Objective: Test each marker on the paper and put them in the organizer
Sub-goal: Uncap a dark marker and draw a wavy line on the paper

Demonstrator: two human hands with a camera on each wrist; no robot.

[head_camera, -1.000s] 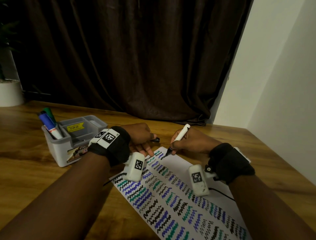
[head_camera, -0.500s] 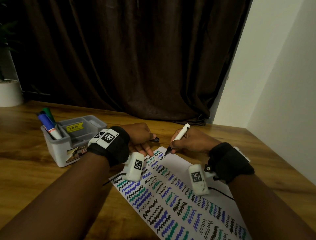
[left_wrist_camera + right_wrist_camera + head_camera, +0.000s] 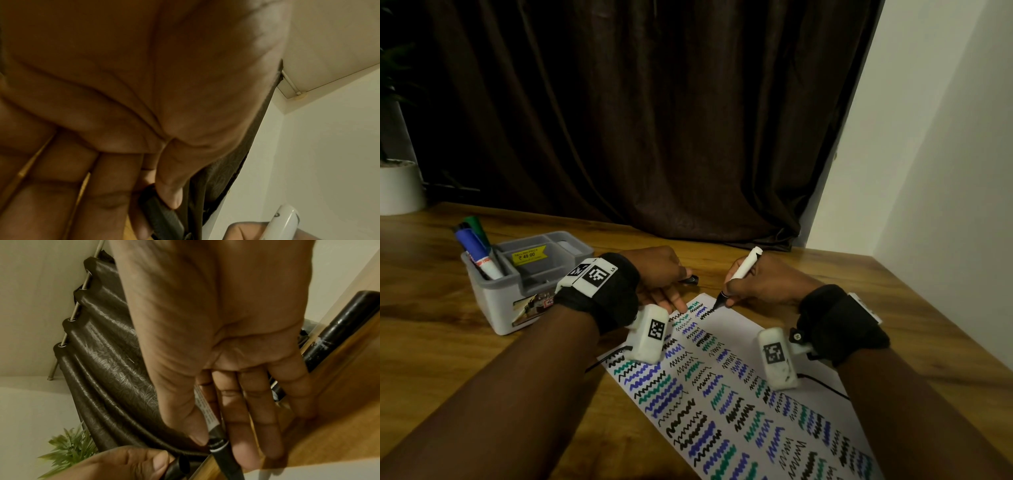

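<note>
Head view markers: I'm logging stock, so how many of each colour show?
Blue marker: 1, in the organizer
Green marker: 1, in the organizer
Black marker: 1, in the right hand
Total: 3; a dark tip behind the blue marker may be a fourth.

A white-barrelled black-tipped marker (image 3: 740, 273) slants at centre frame, tip on a white paper sheet (image 3: 750, 329) covered in black, blue and teal zigzags. At left, a grey plastic organizer (image 3: 493, 308) holds blue and green markers (image 3: 474, 245) upright.
</note>
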